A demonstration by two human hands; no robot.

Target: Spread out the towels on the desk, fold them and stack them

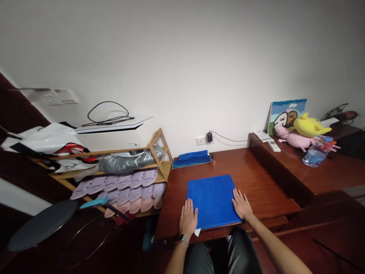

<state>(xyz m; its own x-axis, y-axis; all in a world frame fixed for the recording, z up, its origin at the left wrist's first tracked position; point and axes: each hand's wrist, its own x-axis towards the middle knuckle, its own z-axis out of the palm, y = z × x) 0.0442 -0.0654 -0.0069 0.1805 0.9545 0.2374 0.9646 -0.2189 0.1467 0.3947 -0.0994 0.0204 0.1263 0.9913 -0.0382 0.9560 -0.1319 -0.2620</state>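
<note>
Blue cloth (pixel 213 201) is spread between left hand (pixel 188 219) and right hand (pixel 242 204) (no clear long axis); both are laid palm-down, fingers extended, at its opposite side edges, nothing clasped.

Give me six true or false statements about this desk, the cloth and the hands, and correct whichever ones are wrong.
1. The blue cloth is crumpled into a ball. False: it is spread flat on the wooden desk.
2. The left hand is at the cloth's left edge, the right hand at its right edge. True.
3. The watch is on the right wrist. False: it is on the left wrist.
4. The yellow plush toy rests on the pink plush toy. True.
5. The water bottle is on the blue cloth. False: it is on the raised wooden surface at the right.
6. A black power adapter is plugged in at the wall. True.
</note>
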